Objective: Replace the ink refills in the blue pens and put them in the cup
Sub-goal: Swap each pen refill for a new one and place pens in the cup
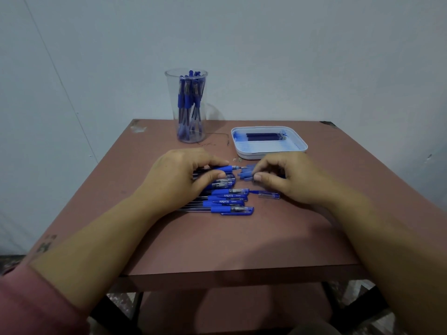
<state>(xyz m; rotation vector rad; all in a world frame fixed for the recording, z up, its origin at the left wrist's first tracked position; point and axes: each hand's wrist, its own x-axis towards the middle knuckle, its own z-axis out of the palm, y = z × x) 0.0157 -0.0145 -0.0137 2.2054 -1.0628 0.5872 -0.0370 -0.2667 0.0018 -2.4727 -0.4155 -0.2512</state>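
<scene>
Blue pens (pixel 228 201) lie in a row on the brown table (pixel 229 243), just in front of the person. Their long axes run left to right and their capped ends point right.

In the head view, the left hand (pixel 179 180) rests over the far end of the row. Its thumb and forefinger are curled round one uncapped pen (pixel 226 168), whose bare tip points right toward the other hand. The right hand (pixel 290 180) sits just beside that tip, thumb and curled fingers pinching a small cluster of blue caps (pixel 245 175). The picture is too blurred to tell how many it holds. One loose cap (pixel 269 195) lies apart, near the right thumb.

The held pen lies between the two hands, so pulling it apart looks like a short sideways move along its own axis. The left hand is the nearer one to the rest of the row.

At the back, the clear cup (pixel 172 97) stands upright with several blue pens inside. It is well beyond the left hand. To its right the white tray (pixel 246 154) holds a few dark refills (pixel 264 136) lying side by side, and its floor is smeared with blue ink. The tray is just behind the right hand.
</scene>
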